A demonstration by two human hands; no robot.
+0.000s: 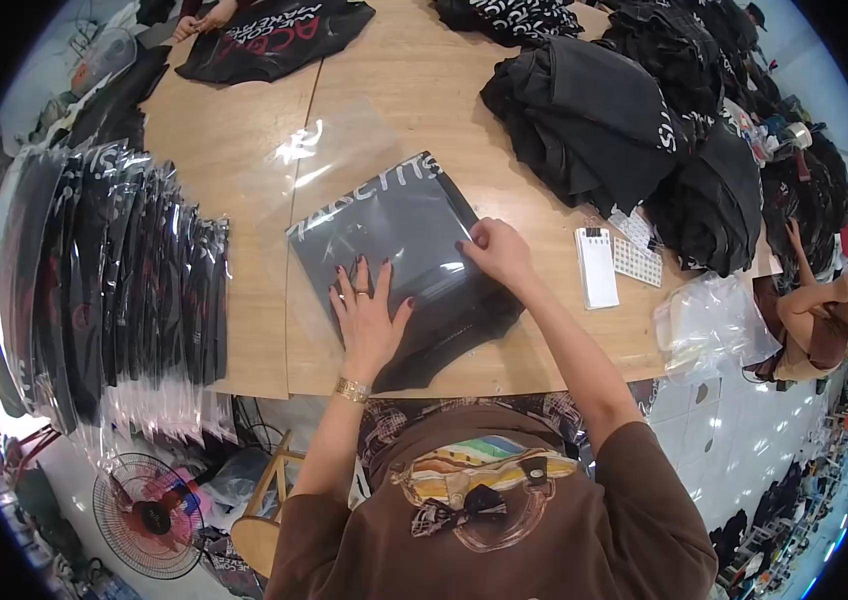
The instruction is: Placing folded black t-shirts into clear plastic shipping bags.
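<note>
A folded black garment with white lettering along its far edge lies at a slant on the table in front of me. Shiny clear plastic covers much of it, and a looser part of the garment spreads toward the table's near edge. My left hand rests on the covered garment, fingers spread and palm down. At the right edge, my right hand has its thumb and curled fingers closed on the plastic bag's side. Beyond the garment, a clear plastic sheet or bag lies flat, catching glare.
A row of bagged black garments stands at left. Piles of black clothes fill the far right. Nearer are a white notepad, a sticker sheet and clear bags. Another person's hands touch a garment.
</note>
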